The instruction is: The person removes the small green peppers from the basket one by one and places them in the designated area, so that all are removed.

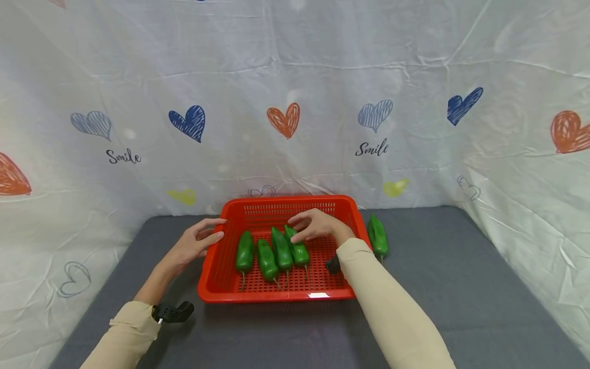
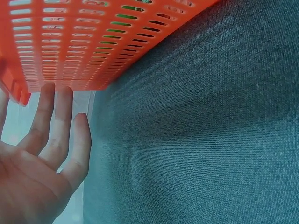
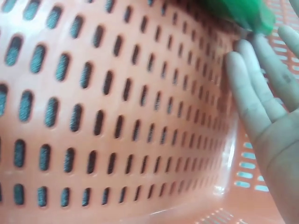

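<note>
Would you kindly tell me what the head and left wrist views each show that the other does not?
Head only: the right hand, a pepper outside the red basket, printed hearts. Left wrist only: the left hand's palm and the basket's slotted outer wall. Both: left hand, basket, gray cloth, and peppers inside, merely green through slots at the wrist.

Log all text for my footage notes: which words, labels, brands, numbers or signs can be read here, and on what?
"Smile": black script, left side of the white heart-print backdrop.
"Smile": black script, right side of the same backdrop.
No readable text shows on the red plastic basket or green chili peppers.
Any marking on the black wrist devices is too small to read.
</note>
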`<state>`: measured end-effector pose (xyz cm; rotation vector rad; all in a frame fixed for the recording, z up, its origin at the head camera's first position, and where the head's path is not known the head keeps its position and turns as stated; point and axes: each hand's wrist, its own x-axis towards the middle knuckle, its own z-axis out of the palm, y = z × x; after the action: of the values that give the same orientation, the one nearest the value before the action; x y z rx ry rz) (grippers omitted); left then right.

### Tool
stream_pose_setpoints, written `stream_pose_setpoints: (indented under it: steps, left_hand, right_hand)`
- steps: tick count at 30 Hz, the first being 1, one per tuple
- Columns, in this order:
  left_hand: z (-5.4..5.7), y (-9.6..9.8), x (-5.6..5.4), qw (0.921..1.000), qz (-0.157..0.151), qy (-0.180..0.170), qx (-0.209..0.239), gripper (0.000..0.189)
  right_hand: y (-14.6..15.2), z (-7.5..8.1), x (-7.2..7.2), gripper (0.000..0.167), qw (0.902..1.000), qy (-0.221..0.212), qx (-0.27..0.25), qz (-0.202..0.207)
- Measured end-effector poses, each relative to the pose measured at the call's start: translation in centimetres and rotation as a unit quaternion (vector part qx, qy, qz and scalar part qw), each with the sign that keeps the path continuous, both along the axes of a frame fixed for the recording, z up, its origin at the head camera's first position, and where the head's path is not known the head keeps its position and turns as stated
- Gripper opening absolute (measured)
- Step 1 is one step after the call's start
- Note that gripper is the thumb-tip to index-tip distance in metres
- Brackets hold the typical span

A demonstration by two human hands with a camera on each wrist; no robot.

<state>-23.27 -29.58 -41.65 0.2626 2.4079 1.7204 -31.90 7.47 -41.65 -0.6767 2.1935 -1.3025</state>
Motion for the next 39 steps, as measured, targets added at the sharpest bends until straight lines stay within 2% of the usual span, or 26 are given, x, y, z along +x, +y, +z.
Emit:
stream_pose_setpoints:
  steps: [5,13,21,26,31,39]
  left_hand:
    - [-0.11,-0.01,0.02,1.0000,0.000,-0.001,0.000,0.055]
    - [-0.24,-0.03,0.03,1.0000,-0.005,-0.003,0.002,0.054]
    - [-0.16,-0.02,0.03,1.0000,-0.002,-0.002,-0.004,0.055]
    - [-0.08,-0.03,0.00,1.0000,-0.003,0.001,-0.001,0.055]
    - [-0.07,-0.04,-0.05,1.0000,-0.005,-0.001,0.006,0.054]
    - [-0.19,-0.06,-0.15,1.0000,-0.004,0.000,0.005,0.054]
  right_hand:
    - [-0.20,-0.61,-0.04,0.055,1.0000,0.008,0.004,0.002]
    - [-0.45,-0.95,0.18,0.048,0.9996,-0.001,-0.008,-0.028]
    - [-0.64,-0.60,0.58,0.046,0.9969,-0.055,-0.029,-0.047]
    - [-0.77,-0.60,0.50,0.043,0.9948,-0.074,-0.038,-0.059]
    - [-0.85,-0.64,0.33,0.041,0.9940,-0.080,-0.039,-0.064]
    - [-0.58,-0.31,0.27,0.038,0.9955,-0.066,-0.029,-0.062]
